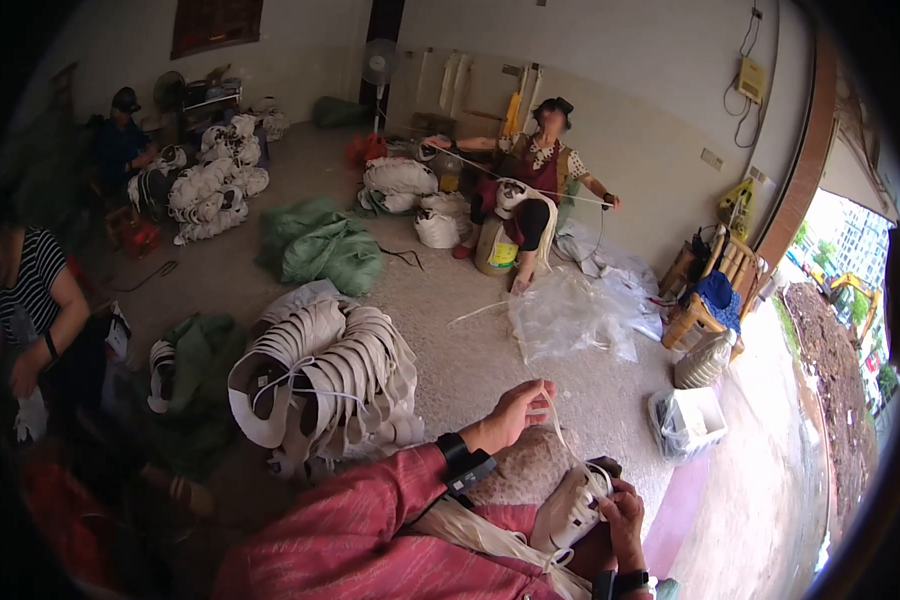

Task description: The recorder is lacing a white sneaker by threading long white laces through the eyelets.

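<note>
On my lap rests a white shoe upper (pixel 568 508) with eyelets and a dark opening at its top. My right hand (pixel 625 518) is closed on its edge by the opening. My left hand (pixel 518 412) is raised above and to the left, fingers pinched on a pale shoelace (pixel 557 428) that runs from the upper up to them. A bundle of loose pale laces (pixel 458 528) lies across my lap under my left forearm. Part of the right fingers' grip is hidden behind the upper.
Stacked white shoe uppers (pixel 320 365), tied with cord, stand left of me. Beyond lie a green sack (pixel 320 245) and clear plastic sheeting (pixel 580 310). A co-worker (pixel 545 160) sits ahead, pulling a lace wide. A white bin (pixel 692 420) and bamboo chair (pixel 715 285) are at right.
</note>
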{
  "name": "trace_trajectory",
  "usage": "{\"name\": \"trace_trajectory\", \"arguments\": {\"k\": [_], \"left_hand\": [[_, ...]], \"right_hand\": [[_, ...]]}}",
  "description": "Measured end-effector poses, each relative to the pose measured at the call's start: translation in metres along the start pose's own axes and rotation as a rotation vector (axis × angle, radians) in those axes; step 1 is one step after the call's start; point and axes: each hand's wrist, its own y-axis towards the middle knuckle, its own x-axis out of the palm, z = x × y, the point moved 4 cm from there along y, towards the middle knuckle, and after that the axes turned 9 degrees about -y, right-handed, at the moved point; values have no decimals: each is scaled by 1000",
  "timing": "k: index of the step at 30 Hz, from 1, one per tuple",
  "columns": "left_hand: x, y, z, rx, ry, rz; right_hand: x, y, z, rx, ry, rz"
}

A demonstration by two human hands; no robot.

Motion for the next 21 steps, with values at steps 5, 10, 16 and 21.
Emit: {"name": "trace_trajectory", "arguments": {"k": [5,10,16,21], "left_hand": [[6,3,1,-54,-181,-78],[7,10,9,-33,-182,-68],[-2,8,-5,-188,358,51],[15,-27,-11,418,1206,67]], "right_hand": [[2,-3,0,56,134,-58],[3,-3,3,121,147,-45],[0,-4,-11,49,50,-31],[-2,1,-16,-81,-156,67]]}}
